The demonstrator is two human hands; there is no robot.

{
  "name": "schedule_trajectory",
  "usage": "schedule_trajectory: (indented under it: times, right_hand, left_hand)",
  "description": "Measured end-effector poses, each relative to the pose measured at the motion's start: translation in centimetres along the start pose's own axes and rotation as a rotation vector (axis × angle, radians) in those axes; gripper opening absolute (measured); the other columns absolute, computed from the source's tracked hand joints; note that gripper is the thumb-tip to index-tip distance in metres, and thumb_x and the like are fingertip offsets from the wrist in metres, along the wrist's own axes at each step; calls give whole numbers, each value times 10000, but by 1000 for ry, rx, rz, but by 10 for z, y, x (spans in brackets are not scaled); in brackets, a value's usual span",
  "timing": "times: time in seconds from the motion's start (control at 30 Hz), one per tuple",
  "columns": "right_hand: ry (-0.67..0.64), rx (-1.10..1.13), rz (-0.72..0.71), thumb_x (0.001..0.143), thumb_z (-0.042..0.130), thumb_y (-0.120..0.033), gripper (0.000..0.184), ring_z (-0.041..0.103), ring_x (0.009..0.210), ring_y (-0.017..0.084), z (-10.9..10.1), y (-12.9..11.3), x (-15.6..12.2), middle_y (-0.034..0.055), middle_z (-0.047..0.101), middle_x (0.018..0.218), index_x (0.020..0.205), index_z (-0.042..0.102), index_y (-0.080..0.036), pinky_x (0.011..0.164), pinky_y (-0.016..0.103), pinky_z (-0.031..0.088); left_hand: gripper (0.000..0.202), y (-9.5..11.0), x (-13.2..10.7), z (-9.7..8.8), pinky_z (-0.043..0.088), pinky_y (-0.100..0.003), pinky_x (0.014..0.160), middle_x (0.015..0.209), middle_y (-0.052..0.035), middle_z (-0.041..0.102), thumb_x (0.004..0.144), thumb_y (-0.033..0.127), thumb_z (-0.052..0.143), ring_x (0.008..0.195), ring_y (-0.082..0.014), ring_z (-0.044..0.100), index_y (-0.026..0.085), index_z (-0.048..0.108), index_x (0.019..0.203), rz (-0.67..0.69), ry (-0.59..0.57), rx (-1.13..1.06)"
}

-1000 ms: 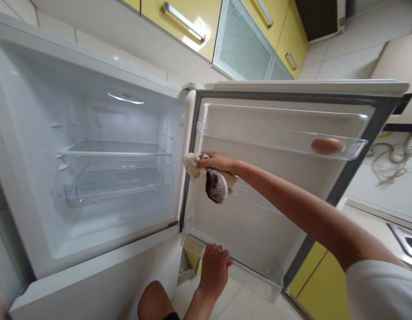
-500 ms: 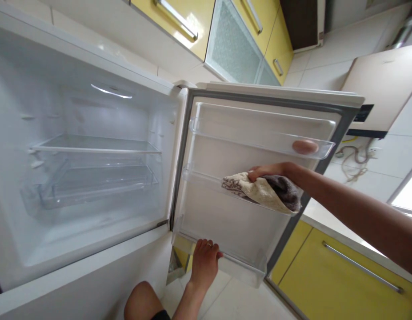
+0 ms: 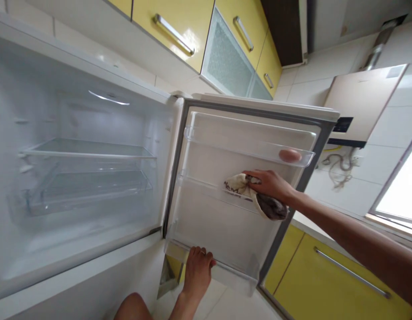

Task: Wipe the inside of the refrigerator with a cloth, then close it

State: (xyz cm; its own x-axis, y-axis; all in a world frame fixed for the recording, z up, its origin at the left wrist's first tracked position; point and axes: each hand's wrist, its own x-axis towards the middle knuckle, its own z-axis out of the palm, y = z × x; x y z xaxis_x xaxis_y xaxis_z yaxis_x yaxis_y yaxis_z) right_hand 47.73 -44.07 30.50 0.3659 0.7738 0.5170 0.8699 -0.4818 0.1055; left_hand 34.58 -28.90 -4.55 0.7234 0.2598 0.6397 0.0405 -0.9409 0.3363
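Note:
My right hand (image 3: pixel 270 183) grips a cream and brown cloth (image 3: pixel 241 183) at the middle shelf (image 3: pixel 206 190) on the inside of the open fridge door (image 3: pixel 219 231). Part of the cloth dips behind the clear shelf front and its dark end hangs over the outside. Below, my left hand (image 3: pixel 198 266) is closed over the rim of the bottom door shelf (image 3: pixel 234 271), fingers hooked across the top edge. A brown egg (image 3: pixel 290 155) lies at the right end of the top door shelf (image 3: pixel 226 143).
To the left stands the fridge interior (image 3: pixel 92 231) with a glass shelf (image 3: pixel 89 149) and a clear drawer (image 3: pixel 89 195). Yellow wall cabinets (image 3: pixel 179 22) hang above. A water heater (image 3: pixel 362 104) is on the right wall, over a yellow base cabinet (image 3: pixel 326 284).
My right hand has pushed the cloth down against the middle shelf and bunched it more. The view has shifted slightly, and my left hand keeps its hold on the bottom shelf.

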Motion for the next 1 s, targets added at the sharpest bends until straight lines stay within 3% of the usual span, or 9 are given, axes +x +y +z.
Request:
schedule_trajectory:
  times: [0.17, 0.3, 0.47, 0.6, 0.77, 1.0]
  right_hand:
    - [181, -256, -295, 901, 598, -167, 475, 675, 1183, 300, 26, -21, 29, 120, 646, 1417, 1364, 645, -262, 909, 416, 591]
    - [198, -390, -431, 964, 544, -172, 444, 598, 1257, 321, 46, -48, 72, 153, 610, 1449, 1402, 602, -227, 975, 453, 529]
    - [236, -451, -588, 1043, 396, -224, 360, 547, 1206, 316, 76, -94, 122, 165, 621, 1389, 1328, 614, -192, 1015, 497, 435]
    - [262, -486, -660, 1055, 333, -192, 352, 524, 1153, 278, 84, -115, 141, 144, 651, 1280, 1209, 648, -157, 1080, 470, 355]
    - [163, -489, -682, 1060, 363, -222, 345, 508, 1096, 280, 75, -102, 134, 130, 646, 1276, 1298, 609, -183, 882, 416, 384]
    - [274, -499, -679, 1032, 476, -212, 292, 500, 1053, 265, 61, -47, 96, 126, 666, 1241, 1274, 640, -208, 851, 402, 366]
  left_hand:
    - [191, -2, -4, 13, 440, -428, 911, 852, -40, 701, 835, 35, 644, 910, -252, 643, 211, 708, 799, -17, 61, -13]
    - [221, -5, -8, 24, 453, -431, 902, 862, -42, 699, 802, 0, 630, 904, -247, 637, 211, 690, 788, -15, 135, -47]
    - [228, -6, -6, 34, 437, -408, 835, 769, -29, 670, 767, 2, 650, 853, -239, 618, 219, 673, 700, -67, 169, -89]
    - [220, -6, -3, 32, 418, -395, 806, 792, -24, 684, 770, 15, 669, 865, -242, 615, 225, 695, 711, -101, 128, -89]
    - [237, -4, -1, 22, 417, -394, 821, 786, -28, 678, 789, 0, 622, 847, -235, 608, 217, 692, 724, -69, 102, -84]
    - [225, 5, 5, 10, 439, -403, 889, 826, -37, 696, 841, 20, 594, 892, -238, 627, 196, 708, 759, -107, 46, -82]
